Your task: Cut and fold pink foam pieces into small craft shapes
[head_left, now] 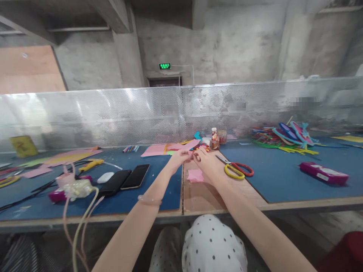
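My left hand (180, 158) and my right hand (202, 158) meet above the bare wooden strip of the table, their fingertips pinched close together. Between them is a small pink piece, mostly hidden by the fingers; it looks like paper. Just below my hands, pink paper (195, 175) lies on the wood. To the right of my right hand rest scissors (237, 169) with one yellow and one red handle, their blades pointing away to the upper left. Behind my hands are larger pink sheets (154, 150).
Two dark phones (136, 176), a white case (105, 177) and cables lie left. A bottle (214, 139) stands behind. Right are colourful pipe cleaners (266, 138) and a magenta device (323, 173). A perforated metal screen (127, 113) runs along the back.
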`<state>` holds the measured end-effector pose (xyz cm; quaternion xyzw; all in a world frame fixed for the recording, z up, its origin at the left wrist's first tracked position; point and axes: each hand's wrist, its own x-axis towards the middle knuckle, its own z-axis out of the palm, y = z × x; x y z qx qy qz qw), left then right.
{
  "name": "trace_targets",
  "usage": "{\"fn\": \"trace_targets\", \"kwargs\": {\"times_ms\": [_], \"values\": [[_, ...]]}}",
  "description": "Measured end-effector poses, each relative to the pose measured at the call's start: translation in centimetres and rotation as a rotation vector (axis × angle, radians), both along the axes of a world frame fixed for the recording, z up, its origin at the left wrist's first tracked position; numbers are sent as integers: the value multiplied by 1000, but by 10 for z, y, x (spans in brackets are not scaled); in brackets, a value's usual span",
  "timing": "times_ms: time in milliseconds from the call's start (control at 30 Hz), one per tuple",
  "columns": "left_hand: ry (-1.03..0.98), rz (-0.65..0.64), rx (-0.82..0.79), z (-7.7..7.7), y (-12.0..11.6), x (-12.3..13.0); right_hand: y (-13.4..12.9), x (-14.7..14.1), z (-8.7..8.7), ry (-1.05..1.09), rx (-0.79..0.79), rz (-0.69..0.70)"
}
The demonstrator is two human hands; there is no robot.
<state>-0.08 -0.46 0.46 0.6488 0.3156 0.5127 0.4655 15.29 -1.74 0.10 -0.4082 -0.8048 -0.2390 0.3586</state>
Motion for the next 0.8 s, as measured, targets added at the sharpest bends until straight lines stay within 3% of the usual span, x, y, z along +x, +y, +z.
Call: {"fn": "trace_targets", "kwargs": {"times_ms": [800], "values": [[55,37,15,3,-5,1,6,-7,-7,256,-36,-9]]}}
